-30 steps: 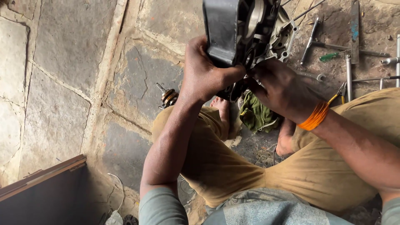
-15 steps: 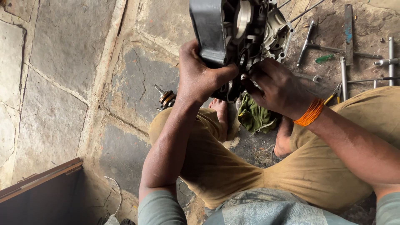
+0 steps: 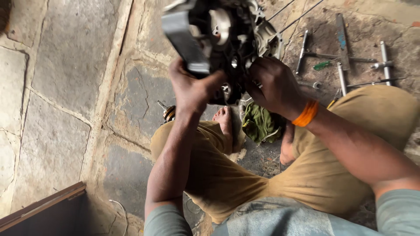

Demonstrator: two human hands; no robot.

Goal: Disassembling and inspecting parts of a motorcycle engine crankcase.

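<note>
A dark, greasy engine casing [image 3: 218, 39] with a grey cover and exposed round openings is lifted above the stone floor. My left hand [image 3: 192, 89] grips its lower left edge. On the casing's right underside my right hand [image 3: 273, 85] holds on, an orange band on the wrist. I sit on the floor in tan trousers, bare feet below the casing.
A green rag [image 3: 261, 124] lies between my feet. Spanners, rods and a green-handled screwdriver [image 3: 323, 65] lie on the dirty floor at upper right. A small round metal part [image 3: 168, 112] sits by my left knee. A dark wooden board [image 3: 39, 214] fills the bottom left corner.
The casing has tilted and shifted left in view, its grey cover now angled toward me. Both hands stay on it.
</note>
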